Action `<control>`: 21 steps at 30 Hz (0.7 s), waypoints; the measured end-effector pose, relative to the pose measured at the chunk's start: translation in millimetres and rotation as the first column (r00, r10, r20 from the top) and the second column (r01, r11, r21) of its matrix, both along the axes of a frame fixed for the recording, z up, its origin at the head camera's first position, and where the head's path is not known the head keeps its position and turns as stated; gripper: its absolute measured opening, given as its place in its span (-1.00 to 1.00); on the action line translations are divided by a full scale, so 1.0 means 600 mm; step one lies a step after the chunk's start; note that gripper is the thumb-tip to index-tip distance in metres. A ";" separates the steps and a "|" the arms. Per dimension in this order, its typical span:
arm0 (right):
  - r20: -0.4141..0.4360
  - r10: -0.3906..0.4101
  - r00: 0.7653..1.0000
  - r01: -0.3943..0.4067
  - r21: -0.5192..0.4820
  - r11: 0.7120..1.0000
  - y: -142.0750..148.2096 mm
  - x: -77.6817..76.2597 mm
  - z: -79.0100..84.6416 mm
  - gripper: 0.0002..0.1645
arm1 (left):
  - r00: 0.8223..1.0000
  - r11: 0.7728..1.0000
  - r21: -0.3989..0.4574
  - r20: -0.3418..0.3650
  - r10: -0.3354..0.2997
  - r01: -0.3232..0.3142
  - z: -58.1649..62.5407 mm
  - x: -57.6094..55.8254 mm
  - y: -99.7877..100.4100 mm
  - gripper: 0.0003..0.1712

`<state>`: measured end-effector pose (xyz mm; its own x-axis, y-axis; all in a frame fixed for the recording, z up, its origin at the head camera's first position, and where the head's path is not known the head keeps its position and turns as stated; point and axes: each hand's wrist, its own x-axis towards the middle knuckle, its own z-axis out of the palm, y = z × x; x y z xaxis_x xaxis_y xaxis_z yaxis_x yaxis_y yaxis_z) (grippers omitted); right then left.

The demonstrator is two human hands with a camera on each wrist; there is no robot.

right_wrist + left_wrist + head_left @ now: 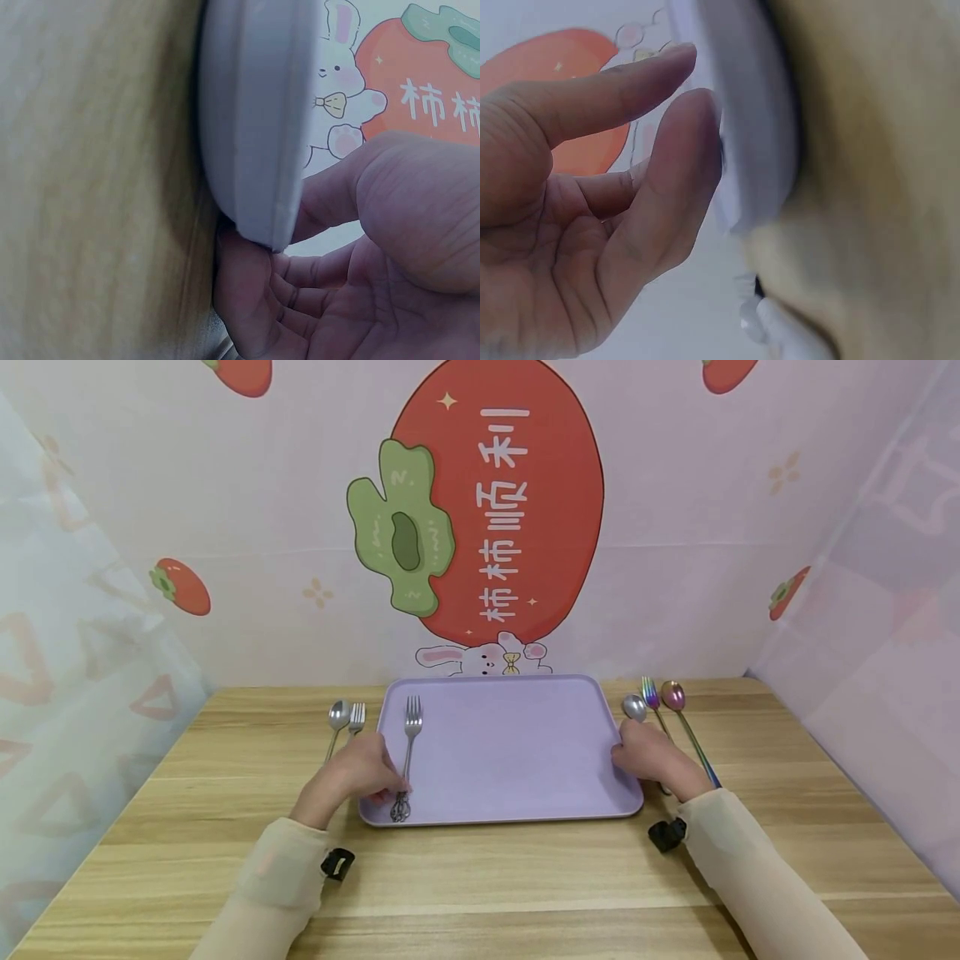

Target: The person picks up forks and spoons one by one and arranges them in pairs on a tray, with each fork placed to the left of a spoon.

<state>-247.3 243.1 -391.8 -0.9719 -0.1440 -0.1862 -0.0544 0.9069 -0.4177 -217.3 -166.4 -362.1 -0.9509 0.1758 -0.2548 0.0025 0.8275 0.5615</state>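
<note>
A lilac tray (517, 743) lies on the wooden table. On its left side a silver fork (412, 723) with an ornate handle lies lengthwise, tines away from me. Over the tray's left edge, my left hand (367, 768) has its fingertips at the fork's handle. In the left wrist view that hand (592, 202) shows thumb and index finger loosely bent with a gap between them. My right hand (647, 750) grips the tray's right edge. The right wrist view shows its fingers (244, 292) under the tray rim (255, 112) and the thumb over it.
Left of the tray lie a silver spoon (339, 715) and another fork (357, 717). To the right are a silver spoon (634, 707), a rainbow-coloured fork (650, 693) and a rainbow-coloured spoon (674, 696). A printed backdrop (675, 527) stands behind the table (495, 893).
</note>
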 end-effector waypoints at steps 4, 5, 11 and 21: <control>-0.004 -0.001 1.000 0.001 0.008 1.000 -0.001 0.000 0.001 -0.84 | 0.999 0.999 0.041 -0.033 -0.012 0.013 0.014 -0.001 -0.020 -0.79; -0.006 0.000 1.000 0.000 0.010 1.000 -0.001 0.000 0.001 -0.84 | 0.999 0.999 0.048 -0.037 -0.013 0.015 0.017 -0.001 -0.025 -0.80; -0.011 0.000 1.000 0.000 0.009 1.000 -0.001 0.001 0.001 -0.87 | 0.999 0.998 0.062 -0.038 0.007 -0.005 0.032 -0.005 -0.053 -0.82; -0.008 0.000 1.000 0.000 -0.004 1.000 -0.002 0.003 0.003 -0.86 | 0.992 0.999 0.010 -0.119 0.049 -0.048 0.040 -0.010 -0.098 -0.82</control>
<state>-245.8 241.8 -390.2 -0.9733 -0.1449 -0.1779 -0.0578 0.9052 -0.4210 -223.4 -225.0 -337.9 -0.9818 0.1304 -0.1379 0.0301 0.8244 0.5652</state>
